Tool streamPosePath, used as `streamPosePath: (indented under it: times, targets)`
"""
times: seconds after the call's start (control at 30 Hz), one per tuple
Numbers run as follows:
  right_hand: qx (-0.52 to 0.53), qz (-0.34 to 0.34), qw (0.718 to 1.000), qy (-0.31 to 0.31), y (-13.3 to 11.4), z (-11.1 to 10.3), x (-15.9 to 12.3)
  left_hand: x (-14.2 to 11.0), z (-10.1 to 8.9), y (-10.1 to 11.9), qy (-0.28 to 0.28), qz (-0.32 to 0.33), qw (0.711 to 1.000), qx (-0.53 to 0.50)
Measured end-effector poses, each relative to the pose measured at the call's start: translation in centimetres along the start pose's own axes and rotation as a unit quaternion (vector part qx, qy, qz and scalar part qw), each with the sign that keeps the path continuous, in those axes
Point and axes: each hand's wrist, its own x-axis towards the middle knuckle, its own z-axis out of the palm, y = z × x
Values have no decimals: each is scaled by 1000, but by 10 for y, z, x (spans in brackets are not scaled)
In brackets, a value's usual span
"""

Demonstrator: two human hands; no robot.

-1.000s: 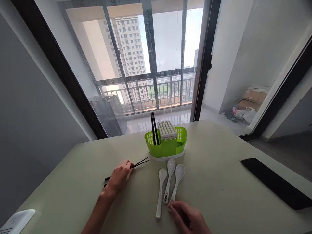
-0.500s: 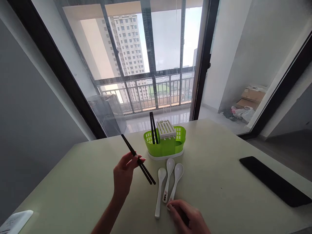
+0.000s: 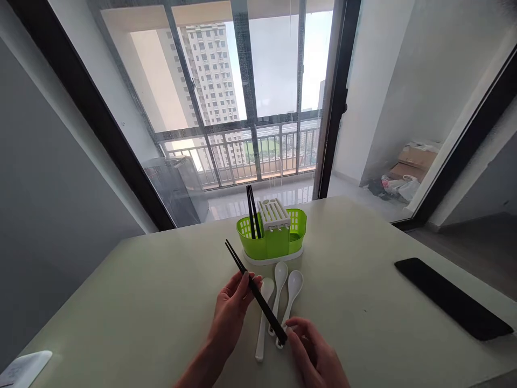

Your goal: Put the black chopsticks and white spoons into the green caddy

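Observation:
My left hand (image 3: pixel 232 307) pinches a pair of dark chopsticks (image 3: pixel 262 304) at about their middle. They slant across the white spoons, thin ends up and to the left, thick ends down and to the right. Beside those thick ends is my right hand (image 3: pixel 317 353), its fingers bent and its thumb and index finger slightly apart; whether it touches the chopsticks is unclear. Three white spoons lie on the table: a left spoon (image 3: pixel 260 339), a middle spoon (image 3: pixel 281 275) and a right spoon (image 3: pixel 295 283). The chopsticks partly cover their handles.
A green utensil caddy (image 3: pixel 269 248) with a white slotted rack (image 3: pixel 274 214) stands beyond the spoons, dark chopsticks (image 3: pixel 253 210) upright in its left basket. At right lies a black flat strip (image 3: pixel 450 296). A white object (image 3: pixel 28 369) sits at the near-left edge of the table (image 3: pixel 161 302).
My left hand has moved right and slightly down with the chopsticks, bringing their thick ends near my right hand. My right hand has left the right spoon's handle, its fingers parting slightly.

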Motion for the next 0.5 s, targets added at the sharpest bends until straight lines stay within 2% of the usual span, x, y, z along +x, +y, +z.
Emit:
streamPosePath:
  times: [0.13,0.33,0.4,0.5]
  targets:
    - [22,-6,1000,-8,3,2,0,-2,0,-7,6,-24,999,-25]
    - [14,-32,993,-112,7,-2,3,-8,2,-16,-5,-24,1000,-12]
    - [-14,-50,991,-120,5,-7,5,-9,3,-16,-8,-20,1000,-3]
    - [-44,-79,991,-99,3,-12,7,-10,4,-14,-19,-14,1000,17]
